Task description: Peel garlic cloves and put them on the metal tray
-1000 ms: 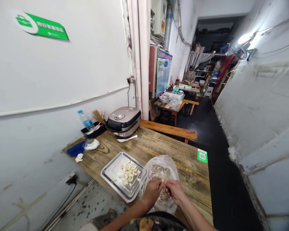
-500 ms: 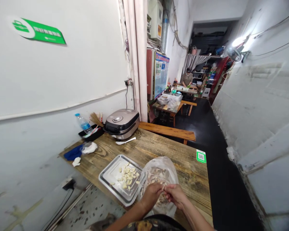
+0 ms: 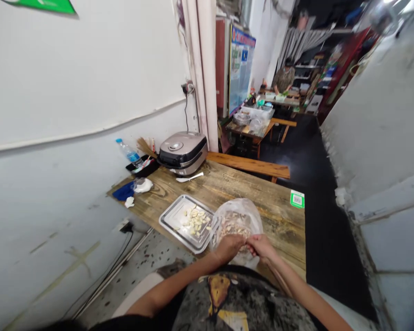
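Note:
My left hand [image 3: 230,248] and my right hand [image 3: 262,247] meet fingertip to fingertip above a clear plastic bag [image 3: 250,210]. Both are closed in a pinch on one small piece, seemingly a garlic clove, mostly hidden by the fingers. Inside the open bag lie many garlic cloves in their skins [image 3: 235,225], pinkish and pale. Left of the bag, its rim beside the plastic, a shallow metal tray [image 3: 172,212] holds a loose heap of peeled, cream-coloured garlic cloves [image 3: 196,220].
Behind the tray on the wooden table [image 3: 276,220] are a white plastic knife [image 3: 189,177] and a rice cooker [image 3: 183,151]. A bottle [image 3: 131,154], a blue cloth [image 3: 123,191] and a code card [image 3: 297,199] lie around. A bench [image 3: 248,165] stands beyond; another person [image 3: 284,79] works far back.
The camera has tipped downward, so the table sits higher in view and more of my shirt and arms shows. My hands stay pinched together over the bag.

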`<state>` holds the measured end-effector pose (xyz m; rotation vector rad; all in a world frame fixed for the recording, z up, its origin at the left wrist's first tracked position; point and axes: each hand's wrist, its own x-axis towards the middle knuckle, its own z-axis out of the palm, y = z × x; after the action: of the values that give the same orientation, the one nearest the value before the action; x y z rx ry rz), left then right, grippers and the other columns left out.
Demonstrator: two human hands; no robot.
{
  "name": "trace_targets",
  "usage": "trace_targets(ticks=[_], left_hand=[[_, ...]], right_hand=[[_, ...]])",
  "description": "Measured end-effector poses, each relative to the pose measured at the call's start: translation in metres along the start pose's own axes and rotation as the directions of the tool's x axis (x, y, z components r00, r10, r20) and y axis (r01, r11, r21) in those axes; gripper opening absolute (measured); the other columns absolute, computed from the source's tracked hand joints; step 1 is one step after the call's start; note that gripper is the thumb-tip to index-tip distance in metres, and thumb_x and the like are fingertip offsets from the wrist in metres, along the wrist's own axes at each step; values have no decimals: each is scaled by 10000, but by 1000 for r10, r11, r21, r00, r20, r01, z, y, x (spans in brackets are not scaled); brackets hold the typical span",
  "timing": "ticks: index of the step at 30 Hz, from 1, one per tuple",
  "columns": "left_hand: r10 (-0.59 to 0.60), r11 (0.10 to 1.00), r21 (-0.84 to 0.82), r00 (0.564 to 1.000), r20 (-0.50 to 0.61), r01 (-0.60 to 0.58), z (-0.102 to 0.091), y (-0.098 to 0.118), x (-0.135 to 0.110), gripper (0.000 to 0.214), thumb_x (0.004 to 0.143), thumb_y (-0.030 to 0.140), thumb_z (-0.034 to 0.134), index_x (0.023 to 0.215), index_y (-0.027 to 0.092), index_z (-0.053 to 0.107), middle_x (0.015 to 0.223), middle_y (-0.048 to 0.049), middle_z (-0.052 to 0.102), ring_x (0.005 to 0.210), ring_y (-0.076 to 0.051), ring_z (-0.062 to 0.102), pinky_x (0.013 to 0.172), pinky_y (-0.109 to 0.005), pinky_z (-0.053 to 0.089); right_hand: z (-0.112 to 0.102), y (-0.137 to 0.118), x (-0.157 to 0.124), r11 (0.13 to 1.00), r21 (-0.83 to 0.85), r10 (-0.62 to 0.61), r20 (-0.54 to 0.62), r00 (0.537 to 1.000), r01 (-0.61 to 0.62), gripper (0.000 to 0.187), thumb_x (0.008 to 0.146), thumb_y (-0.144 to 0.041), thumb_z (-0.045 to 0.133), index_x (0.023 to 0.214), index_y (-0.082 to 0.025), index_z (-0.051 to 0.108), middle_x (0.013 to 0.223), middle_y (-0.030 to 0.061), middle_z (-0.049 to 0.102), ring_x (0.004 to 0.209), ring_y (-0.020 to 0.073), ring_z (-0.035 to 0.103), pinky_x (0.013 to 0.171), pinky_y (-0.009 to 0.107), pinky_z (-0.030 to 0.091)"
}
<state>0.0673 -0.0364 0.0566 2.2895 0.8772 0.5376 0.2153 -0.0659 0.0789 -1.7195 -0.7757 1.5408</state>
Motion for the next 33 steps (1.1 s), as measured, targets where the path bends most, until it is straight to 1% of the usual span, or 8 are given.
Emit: trace_targets(ticks=[4,7,12,18,21,24,27,33], left_hand=[[-134,962,-252,986,-100,105,-10,9,-2,247,832,289,448,785,184,667,773,-37,662,747,-140,585,752,-247,446],[-352,848,-479,916,-192,226,-10,10,-2,209,778,308,535,826,169,682,798,-43,683,746,-153,608,743,-260,470],[-472,619,-749,874,-116,236,-10,10,1,306,739,344,571,940,138,674,868,-64,688,729,-169,628,691,-289,516],[-399,670,-711,911,-104,213,-18,15,5,305,764,336,520,950,152,678,794,-55,687,636,-140,612,631,-263,507],[-495,669,-686,860,-124,286,-21,20,6,277,738,325,541,874,136,692,676,-46,674,577,-136,596,584,-241,486],[-586,671,-643,795,-154,369,-24,23,7,251,712,324,562,794,125,689,571,-22,630,509,-118,553,521,-212,444],[-565,642,-666,822,-75,380,-27,25,8,254,709,330,555,764,116,682,531,-4,593,479,-100,513,493,-195,407],[-537,610,-691,844,-1,388,-30,29,7,261,677,327,584,783,112,686,599,-15,619,507,-98,499,502,-196,390]], right_hand=[[0,-4,-2,997,70,-49,69,996,45,119,627,-219,569,535,-145,567,389,-50,492,309,42,370,318,155,249],[-1,-7,-3,982,117,-162,129,978,147,179,659,-311,586,641,-135,606,443,-32,528,353,59,413,360,171,300],[1,-11,-3,872,-157,-457,79,886,463,309,689,-360,581,900,-142,635,720,40,656,578,134,564,542,234,440],[4,-7,-1,797,-268,-534,104,839,540,303,755,-342,516,958,-157,644,801,53,678,654,164,592,611,278,471],[1,-5,0,782,-316,-552,50,832,537,298,761,-378,522,897,-159,670,746,53,676,629,171,591,586,275,467],[-2,-4,1,699,-416,-644,-9,765,582,296,752,-392,550,907,-173,677,824,63,669,643,166,586,621,281,466],[-4,-4,0,634,-438,-699,28,714,638,270,764,-358,545,928,-186,674,903,71,652,705,166,593,664,283,473],[-4,-3,-3,621,-422,-675,140,725,660,303,772,-247,508,1046,-208,633,1019,84,636,902,201,598,797,335,474]])
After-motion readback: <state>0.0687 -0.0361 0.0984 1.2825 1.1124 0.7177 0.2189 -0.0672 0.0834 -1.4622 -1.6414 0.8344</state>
